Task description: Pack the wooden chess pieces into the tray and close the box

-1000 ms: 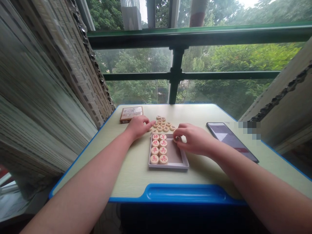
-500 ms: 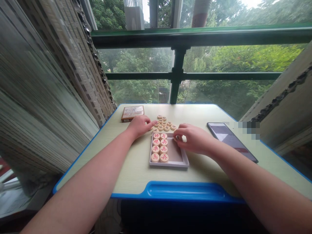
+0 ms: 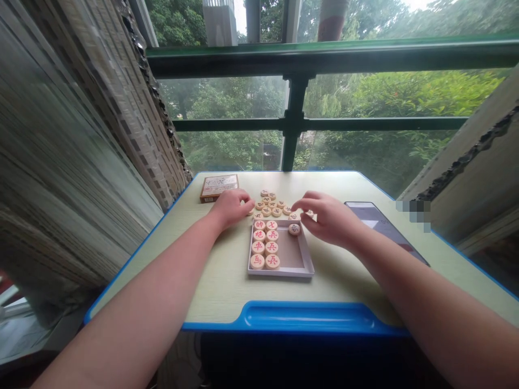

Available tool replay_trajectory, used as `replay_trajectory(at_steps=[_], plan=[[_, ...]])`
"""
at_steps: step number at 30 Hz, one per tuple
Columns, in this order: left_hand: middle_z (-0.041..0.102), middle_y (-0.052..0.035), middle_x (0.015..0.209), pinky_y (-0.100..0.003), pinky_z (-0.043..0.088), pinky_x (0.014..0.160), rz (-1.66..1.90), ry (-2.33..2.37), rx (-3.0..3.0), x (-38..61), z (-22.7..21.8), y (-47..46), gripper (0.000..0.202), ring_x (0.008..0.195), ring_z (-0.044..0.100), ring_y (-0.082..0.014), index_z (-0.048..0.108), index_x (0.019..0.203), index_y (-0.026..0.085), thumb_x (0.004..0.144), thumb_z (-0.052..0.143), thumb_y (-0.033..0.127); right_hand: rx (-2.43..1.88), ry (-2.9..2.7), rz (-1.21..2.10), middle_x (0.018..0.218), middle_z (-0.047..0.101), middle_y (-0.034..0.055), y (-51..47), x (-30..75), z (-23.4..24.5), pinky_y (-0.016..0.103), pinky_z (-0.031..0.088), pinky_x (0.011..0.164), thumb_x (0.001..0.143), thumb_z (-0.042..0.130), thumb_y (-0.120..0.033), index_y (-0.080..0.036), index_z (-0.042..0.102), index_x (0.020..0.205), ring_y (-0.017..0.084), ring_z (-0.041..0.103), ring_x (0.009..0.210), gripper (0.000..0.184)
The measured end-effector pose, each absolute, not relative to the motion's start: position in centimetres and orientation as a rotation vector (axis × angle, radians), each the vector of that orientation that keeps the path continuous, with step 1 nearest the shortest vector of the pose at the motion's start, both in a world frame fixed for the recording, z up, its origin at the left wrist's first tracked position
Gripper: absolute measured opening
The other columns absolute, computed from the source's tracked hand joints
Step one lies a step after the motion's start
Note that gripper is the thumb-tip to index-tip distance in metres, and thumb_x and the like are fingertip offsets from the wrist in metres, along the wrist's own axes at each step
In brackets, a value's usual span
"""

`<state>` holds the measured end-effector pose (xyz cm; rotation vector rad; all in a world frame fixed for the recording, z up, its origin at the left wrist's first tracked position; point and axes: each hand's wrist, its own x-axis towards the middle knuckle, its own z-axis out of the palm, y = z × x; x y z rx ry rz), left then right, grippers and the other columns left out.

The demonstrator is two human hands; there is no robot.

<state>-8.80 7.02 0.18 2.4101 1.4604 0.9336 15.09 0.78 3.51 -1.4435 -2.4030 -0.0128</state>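
A shallow grey box (image 3: 299, 255) lies in the middle of the desk. Two columns of round wooden chess pieces with red characters (image 3: 265, 243) fill its left side, and a single dark-marked piece (image 3: 294, 229) lies alone at its far right. Beyond the box, several loose pieces (image 3: 272, 205) sit in a heap. My left hand (image 3: 230, 207) rests at the left of that heap with its fingers curled down onto the nearest pieces. My right hand (image 3: 329, 219) hovers over the box's far right corner, index finger and thumb apart, holding nothing.
A brown printed box lid (image 3: 218, 187) lies at the far left of the desk. A phone (image 3: 372, 215) lies to the right, partly under my right forearm. The desk has a blue rim with a groove (image 3: 308, 319) along the near edge. Curtains hang on both sides, and a railed window is behind.
My right hand has let go of the dark-marked piece in the box and risen toward the heap. My left index finger, stretched out before, has curled in.
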Motion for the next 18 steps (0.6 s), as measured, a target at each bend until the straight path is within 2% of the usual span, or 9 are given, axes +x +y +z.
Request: replay_trajectory(at_steps=[5,9,13,18], plan=[[0.064,-0.0038,0.070,-0.025,0.040,0.064,0.848,1.284,2.338,-8.0,0.8,6.0,0.025,0.067,0.054,-0.0142,0.068,0.065,0.012,0.071,0.051,0.031,-1.828,-2.387,-0.117,0.109,0.060,0.0090,2.1,16.4,3.0,0.030,0.044,0.070,0.076,0.048,-0.020,-0.022,0.065,0.105,0.023,0.056,0.093,0.033],[0.065,-0.0040,0.075,-0.026,0.041,0.064,0.778,1.196,2.351,-7.6,0.9,5.4,0.026,0.068,0.055,-0.0147,0.070,0.068,0.013,0.072,0.053,0.033,-1.790,-2.480,-0.079,0.111,0.060,0.0055,1.9,16.5,2.8,0.028,0.044,0.068,0.079,0.046,-0.025,-0.025,0.066,0.103,0.022,0.057,0.095,0.031],[0.065,-0.0043,0.074,-0.026,0.041,0.063,0.734,1.158,2.369,-7.4,0.9,5.3,0.025,0.068,0.055,-0.0149,0.070,0.068,0.014,0.073,0.054,0.033,-1.806,-2.369,-0.145,0.115,0.059,0.0099,2.7,16.6,2.2,0.032,0.043,0.079,0.083,0.044,-0.032,-0.019,0.060,0.113,0.025,0.054,0.101,0.037],[0.063,-0.0031,0.073,-0.025,0.039,0.060,0.732,1.170,2.415,-7.2,1.1,5.2,0.026,0.064,0.052,-0.0122,0.069,0.067,0.014,0.073,0.056,0.036,-1.773,-2.332,-0.061,0.102,0.063,0.0110,3.8,15.8,1.4,0.030,0.042,0.081,0.085,0.043,-0.031,-0.017,0.066,0.100,0.022,0.057,0.094,0.030]])
